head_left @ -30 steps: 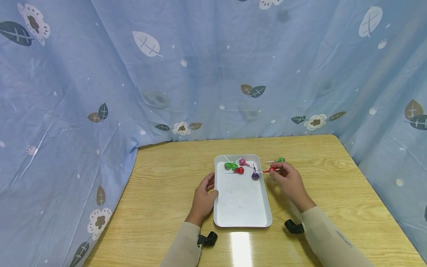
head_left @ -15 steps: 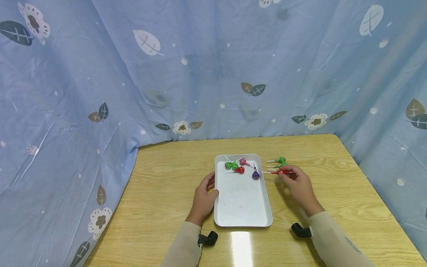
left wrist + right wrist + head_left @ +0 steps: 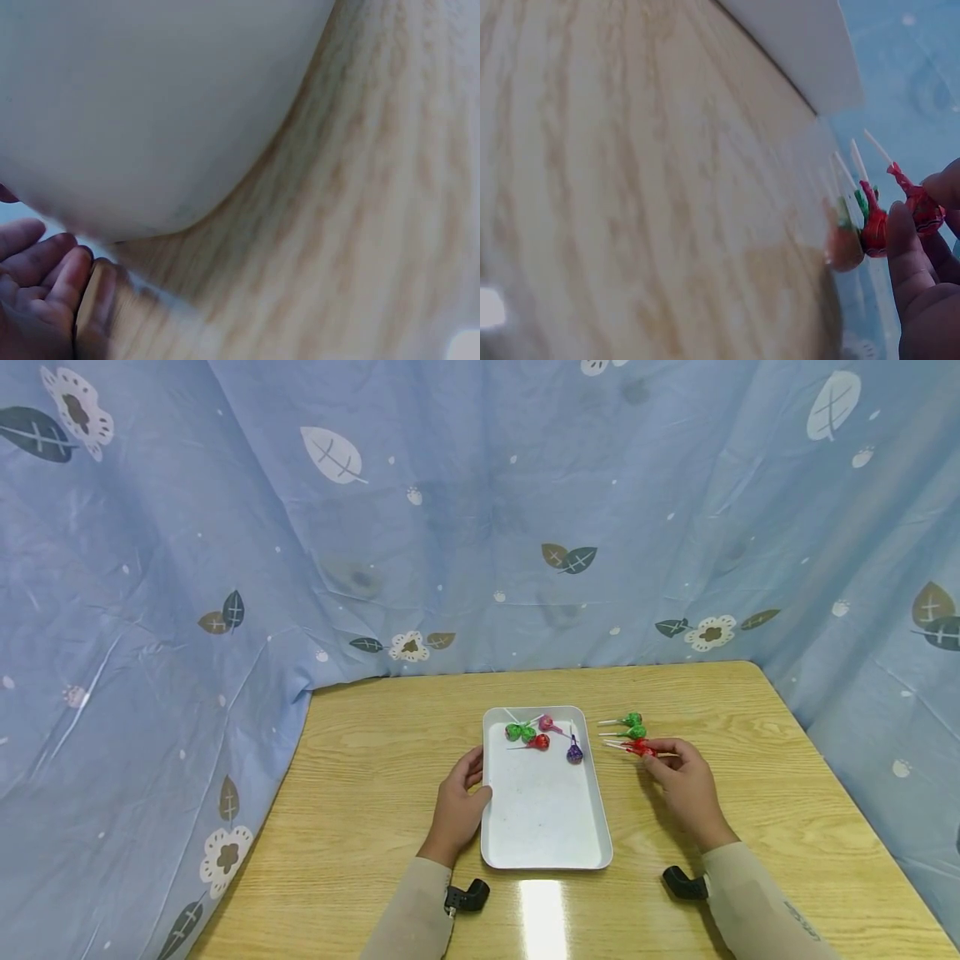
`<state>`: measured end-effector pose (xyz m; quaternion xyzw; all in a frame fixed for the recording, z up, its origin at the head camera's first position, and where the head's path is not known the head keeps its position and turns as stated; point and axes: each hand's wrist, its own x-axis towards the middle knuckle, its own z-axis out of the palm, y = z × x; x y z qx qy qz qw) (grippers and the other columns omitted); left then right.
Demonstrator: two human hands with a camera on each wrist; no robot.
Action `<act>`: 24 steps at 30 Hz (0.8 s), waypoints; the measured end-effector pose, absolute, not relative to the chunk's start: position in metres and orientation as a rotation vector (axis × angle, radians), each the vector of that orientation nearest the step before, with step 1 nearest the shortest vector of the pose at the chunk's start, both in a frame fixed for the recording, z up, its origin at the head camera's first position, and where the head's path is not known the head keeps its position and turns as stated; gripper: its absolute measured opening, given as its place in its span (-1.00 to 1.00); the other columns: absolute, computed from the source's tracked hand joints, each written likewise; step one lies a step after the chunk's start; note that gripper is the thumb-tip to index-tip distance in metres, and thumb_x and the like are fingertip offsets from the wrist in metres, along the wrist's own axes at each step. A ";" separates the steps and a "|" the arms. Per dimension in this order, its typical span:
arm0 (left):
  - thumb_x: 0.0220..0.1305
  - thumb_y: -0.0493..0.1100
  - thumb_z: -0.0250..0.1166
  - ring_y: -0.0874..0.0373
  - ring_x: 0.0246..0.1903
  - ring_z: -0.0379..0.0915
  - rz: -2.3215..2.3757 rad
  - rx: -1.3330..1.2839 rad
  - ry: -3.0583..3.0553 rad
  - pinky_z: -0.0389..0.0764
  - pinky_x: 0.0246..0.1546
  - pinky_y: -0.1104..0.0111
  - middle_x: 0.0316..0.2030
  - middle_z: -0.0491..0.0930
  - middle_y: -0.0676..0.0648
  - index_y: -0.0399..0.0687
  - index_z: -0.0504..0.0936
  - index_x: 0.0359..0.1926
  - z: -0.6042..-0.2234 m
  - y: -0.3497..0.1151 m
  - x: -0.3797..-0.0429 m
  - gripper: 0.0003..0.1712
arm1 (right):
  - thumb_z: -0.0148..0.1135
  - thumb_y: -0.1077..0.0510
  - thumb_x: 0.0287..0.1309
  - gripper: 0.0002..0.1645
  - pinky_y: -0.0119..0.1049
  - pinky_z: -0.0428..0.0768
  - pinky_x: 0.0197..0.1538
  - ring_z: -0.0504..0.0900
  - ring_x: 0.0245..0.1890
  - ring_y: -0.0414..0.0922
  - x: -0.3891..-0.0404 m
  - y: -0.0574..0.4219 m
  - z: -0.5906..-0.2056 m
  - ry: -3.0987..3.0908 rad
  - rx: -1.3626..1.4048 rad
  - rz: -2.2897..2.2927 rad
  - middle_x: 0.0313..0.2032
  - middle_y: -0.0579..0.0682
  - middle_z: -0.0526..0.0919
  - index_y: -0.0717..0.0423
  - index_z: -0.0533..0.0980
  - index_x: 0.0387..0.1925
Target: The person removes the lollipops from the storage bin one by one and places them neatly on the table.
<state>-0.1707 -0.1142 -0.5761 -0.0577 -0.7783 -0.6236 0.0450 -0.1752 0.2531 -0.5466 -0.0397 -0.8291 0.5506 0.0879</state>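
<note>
My left hand (image 3: 459, 802) holds the left rim of a white tray (image 3: 546, 867), thumb over the edge and fingers along the outer wall. Inside the tray's far end lie two green lollipops (image 3: 513, 732), a pink lollipop (image 3: 547, 724), a red lollipop (image 3: 540, 742) and a purple lollipop (image 3: 574, 754). Right of the tray, my right hand (image 3: 684, 785) pinches another red lollipop (image 3: 928, 213) by its wrapped head between thumb and fingers. A second red lollipop (image 3: 874, 232) lies right beside it, sticks toward the tray. Two green lollipops (image 3: 634, 719) lie just beyond in a row.
The wooden table (image 3: 390, 727) carries everything. A blue patterned curtain (image 3: 450, 527) hangs behind and along both sides. Each wrist wears a black camera mount (image 3: 468, 896). Light glares on the table (image 3: 420, 910) in front of the tray.
My right hand has moved right and slightly toward me with the red lollipop, from beside the tray's rim to the lollipop row. The left hand and tray have stayed put.
</note>
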 end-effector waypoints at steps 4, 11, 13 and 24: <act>0.33 -0.44 0.22 0.01 0.28 0.56 -1.902 -0.161 -2.399 0.54 0.34 0.08 0.35 0.58 -0.15 -0.20 0.42 0.58 -0.575 -0.115 -0.171 -0.22 | 0.31 0.20 0.56 -0.62 -0.43 0.56 -0.33 0.58 -0.20 -0.27 -0.176 0.256 -0.550 -2.502 -0.144 1.638 0.15 0.28 0.61 0.35 0.58 0.24; 0.33 -0.44 0.21 0.00 0.28 0.55 -1.912 -0.158 -2.393 0.55 0.33 0.05 0.36 0.58 -0.16 -0.21 0.42 0.59 -0.575 -0.114 -0.171 -0.22 | 0.33 0.20 0.55 -0.58 -0.43 0.56 -0.30 0.57 -0.18 -0.21 -0.177 0.260 -0.553 -2.549 -0.191 1.641 0.06 0.28 0.65 0.34 0.55 0.27; 0.33 -0.45 0.21 -0.03 0.28 0.55 -1.910 -0.162 -2.390 0.54 0.33 0.03 0.36 0.58 -0.17 -0.22 0.42 0.58 -0.575 -0.114 -0.171 -0.22 | 0.33 0.19 0.55 -0.59 -0.44 0.57 -0.28 0.57 -0.17 -0.20 -0.178 0.260 -0.554 -2.556 -0.197 1.642 0.07 0.28 0.65 0.34 0.55 0.27; 0.35 -0.45 0.22 -0.02 0.28 0.56 -1.899 -0.162 -2.396 0.54 0.33 0.04 0.36 0.58 -0.17 -0.20 0.42 0.58 -0.576 -0.114 -0.171 -0.23 | 0.35 0.12 0.55 -0.56 -0.47 0.59 -0.19 0.59 -0.07 -0.07 -0.181 0.259 -0.555 -2.608 -0.225 1.609 0.11 0.26 0.65 0.33 0.56 0.26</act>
